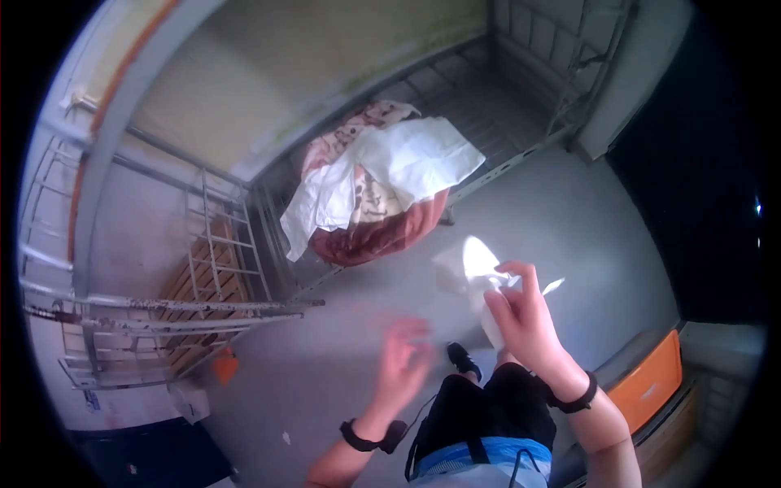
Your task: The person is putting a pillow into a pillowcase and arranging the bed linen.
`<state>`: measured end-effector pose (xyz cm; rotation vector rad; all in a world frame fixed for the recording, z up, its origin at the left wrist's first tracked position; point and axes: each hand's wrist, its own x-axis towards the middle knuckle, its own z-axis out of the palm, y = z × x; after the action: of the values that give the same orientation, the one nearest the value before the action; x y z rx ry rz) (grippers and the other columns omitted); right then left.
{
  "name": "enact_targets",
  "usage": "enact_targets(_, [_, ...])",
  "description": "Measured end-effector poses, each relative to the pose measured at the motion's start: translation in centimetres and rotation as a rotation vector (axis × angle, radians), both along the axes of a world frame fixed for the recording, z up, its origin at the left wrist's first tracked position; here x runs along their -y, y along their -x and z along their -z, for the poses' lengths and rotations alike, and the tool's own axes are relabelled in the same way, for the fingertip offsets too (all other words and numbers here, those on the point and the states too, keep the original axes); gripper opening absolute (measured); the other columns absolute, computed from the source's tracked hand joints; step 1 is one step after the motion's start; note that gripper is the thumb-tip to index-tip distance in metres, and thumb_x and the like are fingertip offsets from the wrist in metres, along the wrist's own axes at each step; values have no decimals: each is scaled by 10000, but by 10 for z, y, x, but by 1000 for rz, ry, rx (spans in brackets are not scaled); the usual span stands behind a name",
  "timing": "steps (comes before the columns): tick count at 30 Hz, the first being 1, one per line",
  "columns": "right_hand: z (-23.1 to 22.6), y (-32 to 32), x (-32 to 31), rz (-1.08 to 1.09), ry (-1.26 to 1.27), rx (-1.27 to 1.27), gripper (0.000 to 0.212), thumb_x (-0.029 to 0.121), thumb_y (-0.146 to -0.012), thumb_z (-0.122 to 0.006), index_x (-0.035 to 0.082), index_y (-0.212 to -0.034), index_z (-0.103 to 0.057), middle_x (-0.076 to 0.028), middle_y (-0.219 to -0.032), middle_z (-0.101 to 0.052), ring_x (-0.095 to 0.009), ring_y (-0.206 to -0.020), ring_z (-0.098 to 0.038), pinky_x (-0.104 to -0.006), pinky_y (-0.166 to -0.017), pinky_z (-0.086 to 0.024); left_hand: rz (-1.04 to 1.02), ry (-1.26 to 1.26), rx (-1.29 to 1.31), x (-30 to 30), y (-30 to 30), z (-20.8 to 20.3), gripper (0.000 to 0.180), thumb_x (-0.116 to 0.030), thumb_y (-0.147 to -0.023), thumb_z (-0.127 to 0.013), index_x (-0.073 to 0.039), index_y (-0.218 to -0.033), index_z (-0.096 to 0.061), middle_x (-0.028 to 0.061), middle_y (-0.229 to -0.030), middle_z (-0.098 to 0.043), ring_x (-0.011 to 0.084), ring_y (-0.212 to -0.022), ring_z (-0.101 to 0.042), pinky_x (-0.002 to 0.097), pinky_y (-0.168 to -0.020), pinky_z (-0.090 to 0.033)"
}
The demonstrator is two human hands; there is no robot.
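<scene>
A metal bed (pixel 480 102) carries a rumpled reddish-brown blanket (pixel 378 237).

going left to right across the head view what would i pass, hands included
Slatted wooden panel → left hand, blurred → black shoe → right hand, holding a thin white piece → orange panel.
</scene>
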<state>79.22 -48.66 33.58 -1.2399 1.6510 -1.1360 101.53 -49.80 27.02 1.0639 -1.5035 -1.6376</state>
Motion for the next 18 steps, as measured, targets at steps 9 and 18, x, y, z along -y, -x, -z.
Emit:
enact_targets(9, [-103,23,-21,4,184,269,241,41,-910,-523,8,-1147,-551,-14,-789,-581,-58,-701,-556,-220,-636,-483,116,346,181,-77,107,-28,859,-259,-734,-751,23,-1366,-244,225,-1283,-369,337,-1176,-427,409,-1006,-362])
enact_targets(18, [-148,72,-49,-7,214,219,363,8,-868,-560,-2,-1229,-520,-59,-995,-642,-85,-869,-589,-226,-756,-476,307,-49,74,-41,125,-20,733,-244,-804,-696,13,-1355,-286,172,-1266,-459,262,-1200,-440,365,-968,-403])
